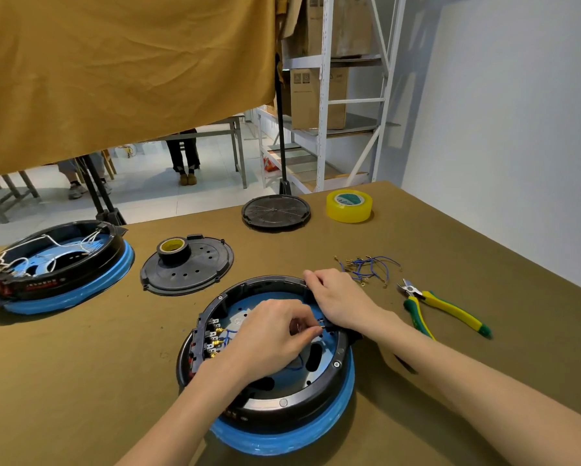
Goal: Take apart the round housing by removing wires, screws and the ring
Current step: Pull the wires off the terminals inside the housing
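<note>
Left hand (275,331) pinched on a small connector or wire end, too small to tell which, inside round housing (268,358), fingertips curled tight toward right side of interior. Right hand (336,301) clamped over far-right rim of housing, fingers wrapped on the edge, bracing. Housing sat near centre of table (80,364), black ring on blue base, open side up. Pinched piece lay just right of left fingertips, touching right hand's palm side; remaining blue wires (226,332) ran left toward terminal block (211,338) on left inner wall, so long axis of wire roughly left-right. Left hand nearer to terminals. Likely step: wire removal, screws and ring not yet off. Pulled blue wire pile (366,269) far right of housing, cutters (440,307) beside it. Second housing (60,264) far left, black cover (188,267) with tape roll (174,250), another disc (275,210) and yellow tape (349,206) farther. Olive cloth surface; shelving (346,95), white wall, ochre curtain (114,68) beyond.
</note>
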The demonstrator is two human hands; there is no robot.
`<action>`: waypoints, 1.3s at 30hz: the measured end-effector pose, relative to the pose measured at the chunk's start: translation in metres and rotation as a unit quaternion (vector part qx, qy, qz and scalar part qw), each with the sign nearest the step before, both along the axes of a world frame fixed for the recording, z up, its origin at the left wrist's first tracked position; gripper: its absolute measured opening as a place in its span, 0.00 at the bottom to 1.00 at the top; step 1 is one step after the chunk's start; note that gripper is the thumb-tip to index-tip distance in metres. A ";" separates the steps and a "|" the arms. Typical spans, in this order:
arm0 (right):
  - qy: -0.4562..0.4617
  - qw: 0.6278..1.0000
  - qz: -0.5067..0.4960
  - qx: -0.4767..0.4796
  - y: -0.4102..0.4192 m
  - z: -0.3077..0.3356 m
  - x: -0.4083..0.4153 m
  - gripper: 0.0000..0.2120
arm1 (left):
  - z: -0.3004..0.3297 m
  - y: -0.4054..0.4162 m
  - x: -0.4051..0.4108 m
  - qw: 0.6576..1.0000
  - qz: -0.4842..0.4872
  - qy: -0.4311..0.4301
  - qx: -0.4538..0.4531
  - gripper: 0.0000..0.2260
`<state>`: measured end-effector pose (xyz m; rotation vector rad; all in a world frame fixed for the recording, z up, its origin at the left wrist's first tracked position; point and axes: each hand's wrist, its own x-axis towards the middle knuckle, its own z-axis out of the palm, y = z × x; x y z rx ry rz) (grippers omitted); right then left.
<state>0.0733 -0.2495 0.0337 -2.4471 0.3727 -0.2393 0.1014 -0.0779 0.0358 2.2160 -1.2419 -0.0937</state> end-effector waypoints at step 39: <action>0.024 0.995 0.007 -0.100 0.009 0.008 -0.005 0.20 | -0.002 0.000 0.000 0.998 0.003 -0.056 0.002 0.06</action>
